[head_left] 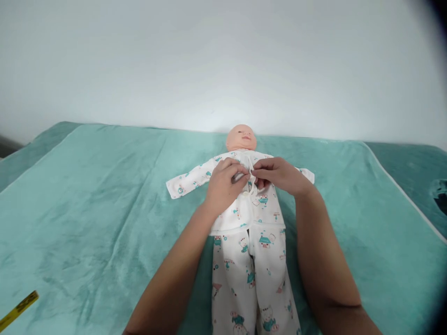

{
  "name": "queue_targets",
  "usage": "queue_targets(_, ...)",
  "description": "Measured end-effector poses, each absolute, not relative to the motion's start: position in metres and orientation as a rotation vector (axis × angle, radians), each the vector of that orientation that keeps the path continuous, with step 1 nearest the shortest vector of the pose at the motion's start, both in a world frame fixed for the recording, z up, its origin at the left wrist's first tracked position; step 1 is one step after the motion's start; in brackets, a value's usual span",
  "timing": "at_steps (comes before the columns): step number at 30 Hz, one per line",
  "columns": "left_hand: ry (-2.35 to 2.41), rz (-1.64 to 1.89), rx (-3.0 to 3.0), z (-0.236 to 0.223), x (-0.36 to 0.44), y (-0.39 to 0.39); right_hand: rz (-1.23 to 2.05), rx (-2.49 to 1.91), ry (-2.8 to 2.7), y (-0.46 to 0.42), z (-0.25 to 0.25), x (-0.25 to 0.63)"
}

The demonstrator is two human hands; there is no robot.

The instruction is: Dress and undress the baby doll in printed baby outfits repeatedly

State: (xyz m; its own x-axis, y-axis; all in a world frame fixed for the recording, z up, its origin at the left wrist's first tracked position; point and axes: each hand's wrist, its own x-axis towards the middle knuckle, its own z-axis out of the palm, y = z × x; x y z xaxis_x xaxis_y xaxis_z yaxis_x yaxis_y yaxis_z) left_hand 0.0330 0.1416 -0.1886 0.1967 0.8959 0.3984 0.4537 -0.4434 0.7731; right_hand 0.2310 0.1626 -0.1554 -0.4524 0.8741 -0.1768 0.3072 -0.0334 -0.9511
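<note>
A baby doll (240, 137) lies on its back, dressed in a white printed jacket (233, 216) and matching trousers (232, 274). Over the chest, my left hand (226, 181) pinches a white tie string at the jacket's front. Facing it, my right hand (279, 174) has thumb and fingers closed on the same white tie string (254, 186), whose loose part hangs between the hands. One jacket sleeve (190, 184) stretches out flat to the left; the other is mostly behind my right hand and forearm, with only its cuff (307, 175) showing.
A green plush blanket (104, 209) covers the surface beneath the doll. The pale wall (209, 60) rises right behind the doll's head. At the lower left a yellow strip with dark markings (21, 309) juts into view. A dark patch (440, 195) shows at the right edge.
</note>
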Motion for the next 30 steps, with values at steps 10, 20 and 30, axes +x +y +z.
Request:
queue_targets(10, 1.290, 1.230, 1.627, -0.185, 0.040, 0.138, 1.501, -1.151, -1.792, 0.164, -0.162, 0.232)
queue_targets(20, 1.335, 1.221, 1.550, -0.185, 0.041, 0.137, 1.514, -1.127, -1.740, 0.164, -0.163, 0.231)
queue_targets(30, 1.282, 1.173, 1.639, -0.182, 0.034, 0.138, 1.373, -1.172, -1.767, 0.166, -0.168, 0.221)
